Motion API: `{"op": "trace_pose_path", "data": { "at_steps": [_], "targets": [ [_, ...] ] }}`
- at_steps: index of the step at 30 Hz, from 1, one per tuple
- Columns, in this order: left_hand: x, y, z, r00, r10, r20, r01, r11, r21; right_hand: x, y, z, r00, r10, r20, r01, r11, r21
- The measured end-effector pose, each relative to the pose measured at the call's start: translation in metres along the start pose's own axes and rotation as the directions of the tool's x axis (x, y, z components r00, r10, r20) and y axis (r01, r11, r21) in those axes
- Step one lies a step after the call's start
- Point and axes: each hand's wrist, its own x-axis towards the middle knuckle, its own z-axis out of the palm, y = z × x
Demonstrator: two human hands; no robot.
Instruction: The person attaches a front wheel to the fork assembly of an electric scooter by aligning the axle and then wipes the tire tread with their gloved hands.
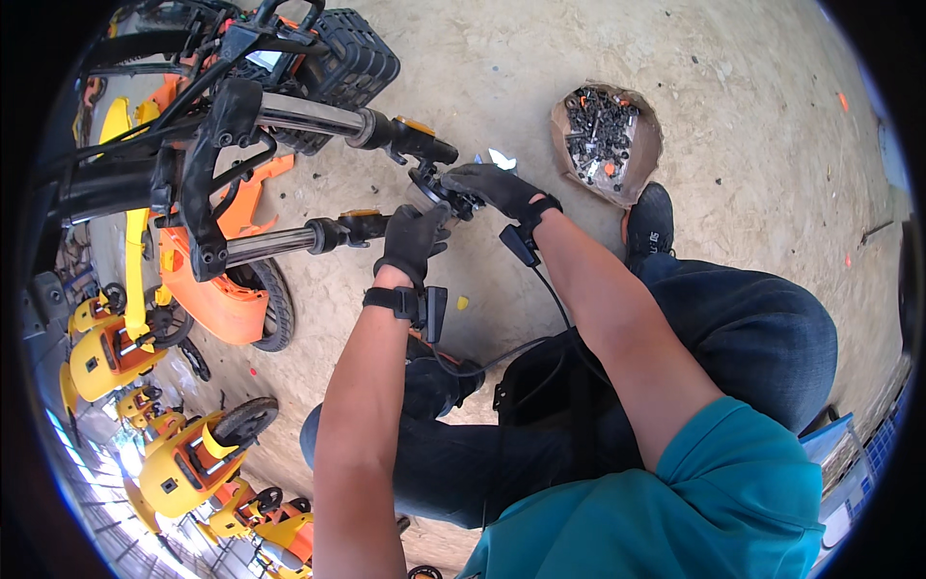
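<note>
Beyond right hand [490, 187], dark shoe [650, 212] (pale lettering [660, 238])

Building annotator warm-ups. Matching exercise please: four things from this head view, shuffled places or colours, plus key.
1. Open carton of small parts
2. Black crate
3. Dark round part
4. Shirt

A. At the picture's top, left of centre
B. Teal
C. Near the toe of a dark shoe
D. Between left hand and right hand

Pairs: 1-C, 2-A, 3-D, 4-B
</note>
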Motion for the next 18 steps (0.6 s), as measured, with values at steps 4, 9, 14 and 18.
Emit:
{"op": "trace_pose_path", "data": {
  "at_steps": [4, 9, 14, 18],
  "targets": [
    [-0.004, -0.006, 0.0, 0.999, 0.017, 0.047, -0.019, 0.998, 0.062, -0.01, 0.011, 0.003, 0.97, -0.234, 0.066, 0.24, 0.964, -0.112],
    [-0.009, -0.017, -0.015, 0.999, 0.045, 0.03, -0.046, 0.999, 0.027, -0.017, -0.009, 0.025, 1.0, -0.001, -0.013, 0.002, 0.995, 0.099],
    [0.008, -0.041, -0.021, 0.982, 0.183, 0.051, -0.184, 0.983, 0.012, -0.023, -0.021, 0.032, 0.983, -0.157, -0.098, 0.127, 0.957, -0.262],
    [0.043, -0.084, -0.003, 0.902, 0.42, -0.097, -0.416, 0.907, 0.062, -0.034, -0.071, 0.038, 0.983, 0.147, -0.107, -0.153, 0.987, -0.051]
  ]
}}
